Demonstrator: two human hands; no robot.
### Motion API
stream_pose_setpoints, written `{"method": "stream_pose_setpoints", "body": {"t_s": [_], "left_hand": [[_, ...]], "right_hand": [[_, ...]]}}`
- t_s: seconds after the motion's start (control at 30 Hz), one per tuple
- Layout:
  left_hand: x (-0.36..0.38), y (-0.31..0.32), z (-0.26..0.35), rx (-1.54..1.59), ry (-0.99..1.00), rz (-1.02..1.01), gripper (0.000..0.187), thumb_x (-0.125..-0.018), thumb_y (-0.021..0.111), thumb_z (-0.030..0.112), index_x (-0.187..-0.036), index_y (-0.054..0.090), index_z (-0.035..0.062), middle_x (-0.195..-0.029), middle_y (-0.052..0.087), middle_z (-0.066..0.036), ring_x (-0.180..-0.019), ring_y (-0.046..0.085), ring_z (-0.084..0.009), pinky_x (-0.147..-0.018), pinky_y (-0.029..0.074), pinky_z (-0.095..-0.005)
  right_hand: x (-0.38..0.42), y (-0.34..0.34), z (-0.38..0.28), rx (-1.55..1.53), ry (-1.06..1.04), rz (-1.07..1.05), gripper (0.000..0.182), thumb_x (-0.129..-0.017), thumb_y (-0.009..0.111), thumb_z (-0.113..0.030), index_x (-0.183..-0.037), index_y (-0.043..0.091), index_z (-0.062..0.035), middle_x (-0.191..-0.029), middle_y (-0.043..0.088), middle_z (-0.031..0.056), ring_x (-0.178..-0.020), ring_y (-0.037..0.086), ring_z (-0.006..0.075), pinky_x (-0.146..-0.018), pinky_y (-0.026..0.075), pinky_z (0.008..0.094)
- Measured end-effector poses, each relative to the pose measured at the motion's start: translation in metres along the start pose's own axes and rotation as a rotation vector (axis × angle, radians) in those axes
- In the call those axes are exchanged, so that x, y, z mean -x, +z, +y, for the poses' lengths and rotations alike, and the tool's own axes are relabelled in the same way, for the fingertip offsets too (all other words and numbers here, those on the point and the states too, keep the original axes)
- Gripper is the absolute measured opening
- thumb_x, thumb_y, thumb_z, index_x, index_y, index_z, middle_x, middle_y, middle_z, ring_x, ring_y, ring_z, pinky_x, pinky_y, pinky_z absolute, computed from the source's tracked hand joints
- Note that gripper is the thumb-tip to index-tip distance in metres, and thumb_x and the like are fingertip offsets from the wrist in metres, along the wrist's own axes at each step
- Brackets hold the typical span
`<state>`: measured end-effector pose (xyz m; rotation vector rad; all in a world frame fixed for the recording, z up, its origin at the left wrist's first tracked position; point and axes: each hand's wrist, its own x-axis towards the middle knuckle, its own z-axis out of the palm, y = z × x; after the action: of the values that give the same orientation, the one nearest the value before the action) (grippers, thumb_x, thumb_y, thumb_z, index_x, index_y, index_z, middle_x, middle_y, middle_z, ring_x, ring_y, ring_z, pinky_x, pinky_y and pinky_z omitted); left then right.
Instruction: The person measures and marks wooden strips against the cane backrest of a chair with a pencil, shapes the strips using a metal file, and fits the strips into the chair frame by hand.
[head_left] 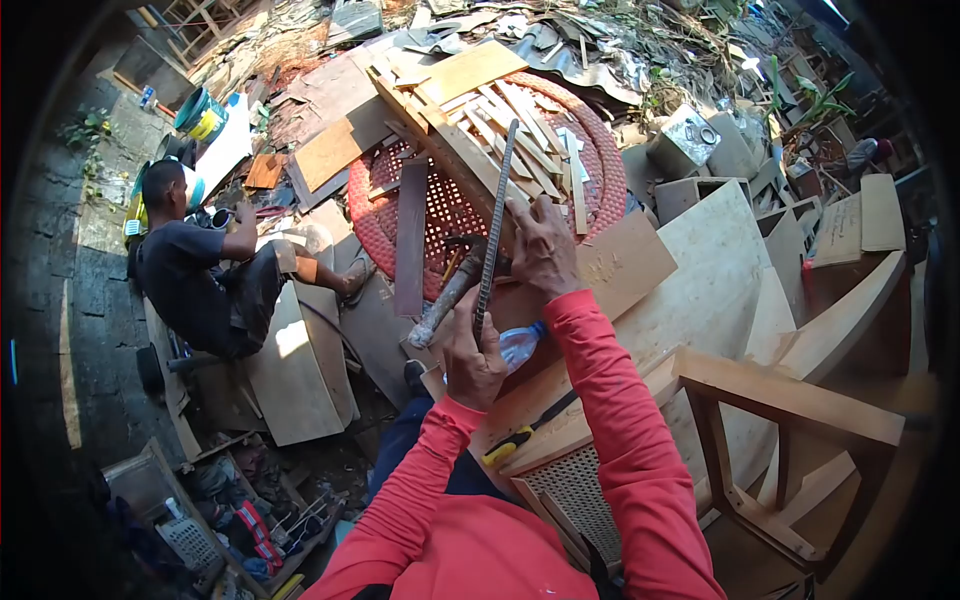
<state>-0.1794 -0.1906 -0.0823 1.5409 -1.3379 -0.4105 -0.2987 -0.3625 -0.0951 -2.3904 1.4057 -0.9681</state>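
My left hand (473, 366) is closed round the lower end of a long, thin, dark strip (497, 215) with a ridged surface, like a file or saw blade. The strip points up and away. My right hand (545, 248) grips the near end of a long wooden board (455, 150), which slants away across a red woven round top (600, 200). Just left of the strip lies a hammer (442, 305) with a dark head and worn handle. Beneath my hands is a clear plastic bottle (520, 345), partly hidden. A yellow-and-black handled tool (510, 445) rests closer to me.
Wood strips (520, 140) are heaped on the round top. A person (200, 260) sits at the left among boards. On the right stand a wooden frame (790, 395) and a large pale panel (710, 270). A metal can (684, 138) sits farther back, near scrap piles.
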Motion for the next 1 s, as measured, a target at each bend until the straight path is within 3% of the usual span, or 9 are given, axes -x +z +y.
{"method": "stream_pose_setpoints", "body": {"t_s": [0.1, 0.17, 0.27, 0.37, 0.47, 0.67, 0.83, 0.97, 1.0], "left_hand": [[0.009, -0.003, 0.004, 0.002, 0.003, 0.012, 0.037, -0.114, 0.052, 0.013, -0.148, 0.054, 0.0007, -0.097, 0.069, -0.014, -0.069, 0.064, -0.0190, -0.066, 0.054, -0.0373], [-0.026, 0.012, 0.003, 0.000, -0.028, -0.010, 0.037, -0.114, 0.052, 0.013, -0.149, 0.054, 0.0009, -0.099, 0.071, -0.015, -0.069, 0.065, -0.0199, -0.067, 0.055, -0.0377], [-0.037, 0.020, -0.004, 0.028, 0.013, 0.012, 0.037, -0.114, 0.052, 0.013, -0.149, 0.054, 0.0022, -0.092, 0.066, -0.014, -0.068, 0.064, -0.0208, -0.066, 0.054, -0.0387], [-0.036, 0.019, -0.007, 0.019, 0.029, 0.022, 0.037, -0.114, 0.052, 0.013, -0.149, 0.054, 0.0025, -0.089, 0.065, -0.014, -0.068, 0.063, -0.0213, -0.066, 0.054, -0.0389], [-0.038, 0.021, -0.005, 0.025, 0.021, 0.015, 0.038, -0.114, 0.052, 0.013, -0.150, 0.054, 0.0028, -0.089, 0.064, -0.013, -0.068, 0.063, -0.0210, -0.066, 0.054, -0.0388], [-0.012, 0.012, 0.000, -0.006, -0.010, 0.005, 0.038, -0.113, 0.052, 0.012, -0.150, 0.054, 0.0026, -0.087, 0.065, -0.010, -0.068, 0.063, -0.0182, -0.065, 0.053, -0.0379], [0.013, 0.005, -0.004, -0.042, 0.049, 0.046, 0.039, -0.112, 0.053, 0.012, -0.149, 0.053, 0.0013, -0.095, 0.068, -0.013, -0.069, 0.066, -0.0177, -0.067, 0.055, -0.0364], [-0.042, 0.033, 0.002, 0.057, 0.032, 0.073, 0.036, -0.113, 0.052, 0.011, -0.148, 0.054, 0.0021, -0.121, 0.071, -0.029, -0.111, 0.072, -0.0502, -0.091, 0.057, -0.0500], [-0.037, 0.026, 0.003, 0.068, -0.024, 0.045, 0.037, -0.113, 0.052, 0.013, -0.148, 0.054, 0.0018, -0.115, 0.070, -0.025, -0.103, 0.070, -0.0411, -0.087, 0.056, -0.0473]], "right_hand": [[0.004, 0.002, -0.001, 0.002, 0.021, -0.011, 0.053, -0.088, 0.067, 0.001, -0.139, 0.068, -0.0102, -0.107, 0.055, 0.0187, -0.101, 0.063, 0.0376, -0.087, 0.055, 0.0477], [0.002, 0.000, -0.002, 0.000, 0.022, -0.005, 0.053, -0.088, 0.067, 0.001, -0.140, 0.068, -0.0105, -0.107, 0.055, 0.0181, -0.100, 0.063, 0.0375, -0.087, 0.055, 0.0481], [0.003, 0.002, 0.005, -0.011, 0.008, -0.036, 0.056, -0.086, 0.070, -0.006, -0.142, 0.066, -0.0111, -0.114, 0.057, 0.0202, -0.106, 0.063, 0.0386, -0.088, 0.056, 0.0478], [0.008, -0.001, 0.019, -0.141, 0.001, -0.027, 0.058, -0.089, 0.073, -0.012, -0.146, 0.065, -0.0191, -0.115, 0.061, 0.0194, -0.105, 0.067, 0.0393, -0.085, 0.058, 0.0472], [0.025, -0.014, 0.015, -0.060, 0.095, -0.127, 0.060, -0.093, 0.074, -0.019, -0.151, 0.063, -0.0284, -0.113, 0.065, 0.0189, -0.098, 0.072, 0.0401, -0.080, 0.060, 0.0491], [0.025, -0.009, 0.016, 0.102, 0.107, -0.154, 0.059, -0.099, 0.070, -0.026, -0.156, 0.059, -0.0318, -0.100, 0.067, 0.0165, -0.084, 0.072, 0.0389, -0.072, 0.059, 0.0502], [0.026, -0.007, 0.017, 0.073, 0.129, -0.178, 0.059, -0.098, 0.069, -0.027, -0.155, 0.060, -0.0319, -0.107, 0.066, 0.0194, -0.087, 0.073, 0.0412, -0.075, 0.059, 0.0533], [0.024, -0.005, 0.017, 0.151, 0.078, -0.139, 0.059, -0.098, 0.070, -0.023, -0.156, 0.059, -0.0323, -0.100, 0.065, 0.0169, -0.084, 0.070, 0.0404, -0.072, 0.058, 0.0511], [0.024, -0.010, 0.014, 0.101, 0.105, -0.151, 0.058, -0.098, 0.069, -0.022, -0.155, 0.060, -0.0315, -0.100, 0.064, 0.0166, -0.083, 0.070, 0.0409, -0.072, 0.058, 0.0517]]}}
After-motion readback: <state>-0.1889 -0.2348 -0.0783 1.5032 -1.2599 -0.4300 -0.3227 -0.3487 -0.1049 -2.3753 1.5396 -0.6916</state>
